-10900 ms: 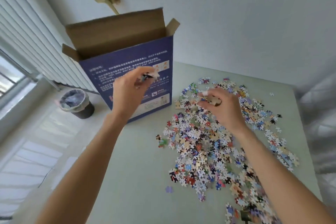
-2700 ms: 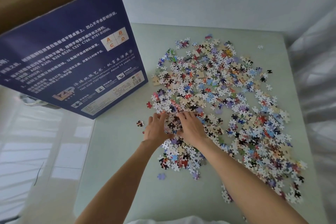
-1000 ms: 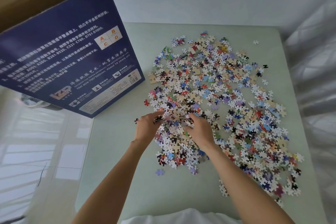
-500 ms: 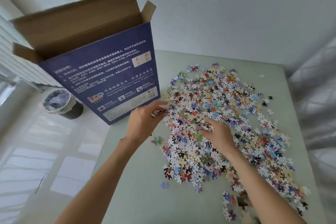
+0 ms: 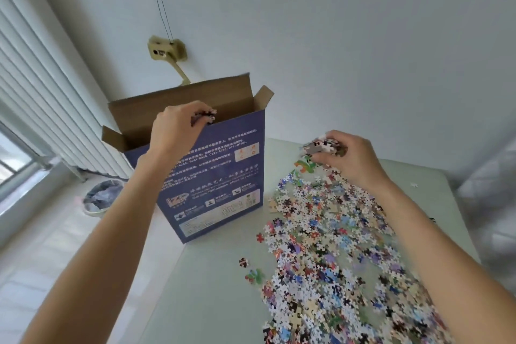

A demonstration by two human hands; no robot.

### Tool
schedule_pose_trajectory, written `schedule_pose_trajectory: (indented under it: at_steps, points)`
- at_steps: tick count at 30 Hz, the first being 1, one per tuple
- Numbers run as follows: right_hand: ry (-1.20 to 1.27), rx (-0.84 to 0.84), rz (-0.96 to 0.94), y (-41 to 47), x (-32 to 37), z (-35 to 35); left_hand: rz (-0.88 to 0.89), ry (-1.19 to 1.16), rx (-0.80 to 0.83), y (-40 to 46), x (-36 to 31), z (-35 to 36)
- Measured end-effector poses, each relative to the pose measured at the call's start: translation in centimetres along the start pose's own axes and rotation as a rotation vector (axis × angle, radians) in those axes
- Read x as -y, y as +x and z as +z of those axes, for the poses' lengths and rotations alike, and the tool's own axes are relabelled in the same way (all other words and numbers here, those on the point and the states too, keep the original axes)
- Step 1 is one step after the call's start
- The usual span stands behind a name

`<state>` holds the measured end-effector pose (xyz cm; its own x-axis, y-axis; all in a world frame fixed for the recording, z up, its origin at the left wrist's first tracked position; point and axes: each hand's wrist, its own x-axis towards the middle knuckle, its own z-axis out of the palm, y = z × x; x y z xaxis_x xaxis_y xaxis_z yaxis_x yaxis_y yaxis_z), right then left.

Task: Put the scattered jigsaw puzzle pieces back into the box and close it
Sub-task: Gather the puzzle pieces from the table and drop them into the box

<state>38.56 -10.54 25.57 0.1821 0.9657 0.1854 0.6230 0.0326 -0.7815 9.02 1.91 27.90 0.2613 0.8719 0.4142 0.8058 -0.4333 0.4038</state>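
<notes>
A tall blue puzzle box point(image 5: 220, 184) stands upright at the table's left edge, its brown top flaps open. My left hand point(image 5: 178, 127) is over the box's front rim, closed on a small bunch of puzzle pieces point(image 5: 205, 116). My right hand point(image 5: 349, 156) hovers above the far end of the pile, clutching a handful of puzzle pieces point(image 5: 324, 146). A wide heap of scattered puzzle pieces point(image 5: 335, 246) covers the pale green table point(image 5: 212, 296) to the right of the box. A few stray pieces point(image 5: 252, 274) lie apart on the left of the heap.
A bin with a dark liner point(image 5: 102, 198) sits on the white floor left of the table. Window blinds point(image 5: 33, 98) run along the left wall. A beige fixture point(image 5: 166, 51) hangs on the wall behind the box. Grey fabric point(image 5: 497, 198) borders the table's right side.
Both hands have risen from the pile with pieces in them. The left hand has gone up to the box's open top, the right hand up and rightward above the pile's far end.
</notes>
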Motion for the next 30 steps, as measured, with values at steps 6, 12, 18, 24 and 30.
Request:
schedule_pose_trajectory:
  at_steps: [6, 12, 18, 24, 30]
  points:
    - [-0.005, -0.018, -0.223, 6.4, 5.6, 1.0, -0.028, -0.067, 0.153, 0.0, 1.2, -0.3]
    - [-0.065, 0.048, -0.476, 11.5, 11.2, 5.5, 0.04, -0.014, 0.11, -1.3, 1.6, 0.1]
    - [-0.386, 0.374, -0.494, 13.3, 11.2, 9.5, 0.079, -0.038, -0.016, -1.9, 1.9, 0.6]
    - [-0.378, 0.375, -0.416, 13.4, 10.1, 10.2, 0.084, -0.05, -0.057, -1.9, 1.5, 0.8]
    - [-0.292, 0.34, -0.383, 12.8, 9.3, 10.0, 0.066, -0.041, -0.06, -2.1, 1.0, 0.7]
